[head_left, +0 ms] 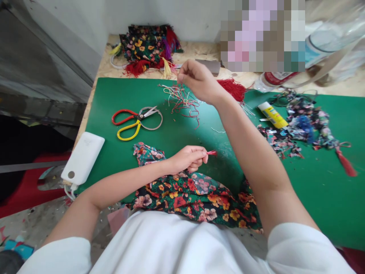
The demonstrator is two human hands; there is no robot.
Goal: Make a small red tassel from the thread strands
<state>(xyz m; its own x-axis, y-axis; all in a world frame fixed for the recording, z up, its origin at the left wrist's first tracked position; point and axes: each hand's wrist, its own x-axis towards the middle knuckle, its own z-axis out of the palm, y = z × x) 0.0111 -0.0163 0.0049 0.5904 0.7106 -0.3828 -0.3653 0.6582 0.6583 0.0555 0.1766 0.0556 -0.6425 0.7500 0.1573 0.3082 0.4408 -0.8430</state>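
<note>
My left hand [189, 158] is closed in a pinch around a small red tassel [211, 153], whose tip sticks out past the thumb. Just under that hand lies dark floral fabric [182, 190] with red, orange and pink flowers, spread along the table's near edge. Farther out, my right hand [198, 80] is raised with finger and thumb pressed together. Whatever it pinches is too small to make out. Below and left of it is a tangle of red and white thread scraps [182, 99]. Behind the right wrist sits a bundle of red threads [232, 89].
On the green mat [322, 198] lie scissors [138, 121] with red and yellow handles, a yellow glue stick [273, 115] and fabric scraps [299, 129]. A white power bank [83, 158] is at the left edge. Floral pieces with tassels [148, 47] are stacked at the back.
</note>
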